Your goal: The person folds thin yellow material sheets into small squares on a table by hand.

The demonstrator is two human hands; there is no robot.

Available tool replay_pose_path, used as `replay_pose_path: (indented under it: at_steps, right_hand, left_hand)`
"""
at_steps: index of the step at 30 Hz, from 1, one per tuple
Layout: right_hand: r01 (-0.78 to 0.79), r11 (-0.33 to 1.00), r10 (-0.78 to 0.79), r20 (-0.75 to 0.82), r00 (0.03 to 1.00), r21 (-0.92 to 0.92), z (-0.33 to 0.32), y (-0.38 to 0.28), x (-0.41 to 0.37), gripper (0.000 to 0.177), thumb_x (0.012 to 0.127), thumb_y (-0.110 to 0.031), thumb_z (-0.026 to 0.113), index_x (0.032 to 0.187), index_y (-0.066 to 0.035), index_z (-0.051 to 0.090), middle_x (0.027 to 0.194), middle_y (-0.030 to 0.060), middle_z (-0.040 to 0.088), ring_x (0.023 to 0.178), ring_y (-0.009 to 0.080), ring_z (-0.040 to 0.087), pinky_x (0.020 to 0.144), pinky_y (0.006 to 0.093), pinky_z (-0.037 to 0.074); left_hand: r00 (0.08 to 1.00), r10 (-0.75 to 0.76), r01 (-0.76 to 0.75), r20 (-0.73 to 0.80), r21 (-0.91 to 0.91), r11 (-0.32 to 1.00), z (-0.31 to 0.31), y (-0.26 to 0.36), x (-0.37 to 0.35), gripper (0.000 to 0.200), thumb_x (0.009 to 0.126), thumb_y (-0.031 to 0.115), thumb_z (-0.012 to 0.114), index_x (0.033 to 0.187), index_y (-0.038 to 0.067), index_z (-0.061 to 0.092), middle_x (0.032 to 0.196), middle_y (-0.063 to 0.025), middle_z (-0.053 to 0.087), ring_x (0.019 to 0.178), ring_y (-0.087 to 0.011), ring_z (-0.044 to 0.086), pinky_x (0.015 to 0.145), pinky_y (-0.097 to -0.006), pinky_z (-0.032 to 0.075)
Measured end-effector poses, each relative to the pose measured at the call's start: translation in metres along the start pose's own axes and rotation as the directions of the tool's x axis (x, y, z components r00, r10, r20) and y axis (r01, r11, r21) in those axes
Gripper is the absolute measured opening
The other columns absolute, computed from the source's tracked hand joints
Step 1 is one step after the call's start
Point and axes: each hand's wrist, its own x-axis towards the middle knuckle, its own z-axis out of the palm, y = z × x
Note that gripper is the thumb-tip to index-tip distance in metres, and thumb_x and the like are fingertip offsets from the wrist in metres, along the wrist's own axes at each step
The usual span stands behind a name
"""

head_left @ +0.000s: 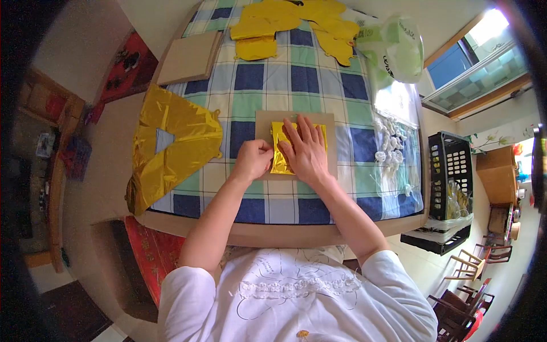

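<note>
The folding looks well along: the gold foil piece [278, 164] is already a compact rectangle lying on the cardboard sheet [265, 121] under both hands. Flattening its last creases seems to be what is left. A larger gold foil sheet [171, 145] lies unfolded well out beyond the left hand. A heap of yellow foil shapes [290, 23] sits far ahead of both hands, apparently also not yet folded. The right hand [307, 151] lies spread flat, fingers straight and palm down on the foil. The left hand [252, 159] is curled into a fist against the foil's left edge; I cannot tell whether it pinches that edge.
</note>
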Motion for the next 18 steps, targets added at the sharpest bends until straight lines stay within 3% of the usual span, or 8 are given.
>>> replay_pose_path:
  at_steps: [2, 5, 11, 14, 18]
  right_hand:
    - [0.004, 1.0, -0.004, 0.004, 1.0, -0.001, 0.0, 0.0, 0.0, 0.054, 0.094, -0.042, 0.046, 0.139, -0.013, 0.043, 0.143, 0.0199, 0.038, 0.134, 0.036, 0.032, 0.11, 0.0525, 0.023]
    - [-0.004, 1.0, 0.004, 0.009, 1.0, 0.017, 0.001, 0.002, 0.0, 0.054, 0.094, -0.043, 0.046, 0.14, -0.013, 0.042, 0.143, 0.0201, 0.038, 0.135, 0.036, 0.032, 0.11, 0.0525, 0.023]
    - [-0.001, 1.0, 0.001, 0.004, 1.0, 0.0, 0.001, 0.0, 0.0, 0.054, 0.094, -0.042, 0.046, 0.139, -0.013, 0.043, 0.143, 0.0205, 0.038, 0.134, 0.0361, 0.032, 0.11, 0.0524, 0.023]
    - [0.0, 1.0, 0.0, 0.007, 1.0, 0.002, -0.001, 0.0, 0.0, 0.054, 0.094, -0.043, 0.047, 0.139, -0.013, 0.043, 0.143, 0.0205, 0.038, 0.134, 0.0363, 0.032, 0.11, 0.0523, 0.023]
    - [0.011, 1.0, -0.011, 0.012, 1.0, -0.008, 0.0, 0.0, -0.001, 0.055, 0.093, -0.044, 0.048, 0.139, -0.014, 0.043, 0.143, 0.0207, 0.037, 0.134, 0.0362, 0.033, 0.11, 0.0526, 0.023]
  left_hand:
    - [0.999, 0.035, -0.035, 0.003, 0.018, 0.999, 0.0, -0.001, 0.0, 0.011, 0.088, 0.008, 0.06, 0.083, -0.001, 0.057, 0.051, -0.0019, 0.05, 0.036, -0.0083, 0.042, 0.032, -0.0263, 0.027]
    - [0.997, 0.043, -0.043, -0.058, 0.007, 0.999, 0.002, 0.008, -0.004, 0.011, 0.084, 0.005, 0.062, 0.076, -0.003, 0.06, 0.057, -0.0069, 0.059, 0.046, -0.0116, 0.054, 0.043, -0.0279, 0.039]
    - [0.996, 0.083, -0.083, -0.024, -0.013, 0.996, 0.005, 0.002, 0.008, 0.013, 0.084, 0.005, 0.06, 0.073, -0.002, 0.059, 0.054, -0.0054, 0.057, 0.043, -0.0111, 0.051, 0.04, -0.0277, 0.037]
    - [0.994, -0.043, 0.054, 0.102, -0.103, 0.993, -0.001, 0.005, 0.01, 0.021, 0.092, 0.012, 0.054, 0.074, 0.002, 0.056, 0.051, -0.001, 0.05, 0.036, -0.0085, 0.04, 0.034, -0.0261, 0.025]
    - [0.986, -0.067, 0.086, 0.156, -0.121, 0.989, -0.009, 0.002, 0.008, 0.025, 0.094, 0.018, 0.053, 0.075, 0.002, 0.059, 0.049, -0.0009, 0.049, 0.036, -0.0083, 0.039, 0.035, -0.0261, 0.026]
